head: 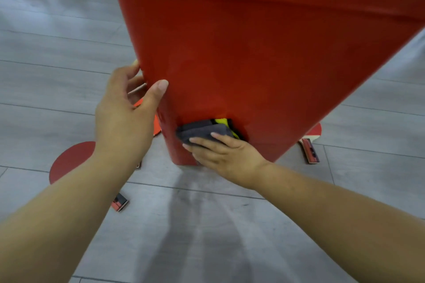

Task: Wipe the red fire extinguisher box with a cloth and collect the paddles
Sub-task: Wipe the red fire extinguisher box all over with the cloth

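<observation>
Saw plain deep red over the fire extinguisher box (253, 53), a dark grey cloth (202, 131) low on it, a yellow-and-black patch (226, 123) beside. Noted red faces on the near-left paddle (69, 158) and right paddle (311, 146), handles red and black, over pale grey plank-lined floor (207, 225).

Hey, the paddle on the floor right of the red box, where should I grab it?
Grab the paddle by its handle, probably from above on your near side. The handle lies flat on the floor and points toward you, clear of the box, while the blade is mostly hidden behind the box.
</observation>
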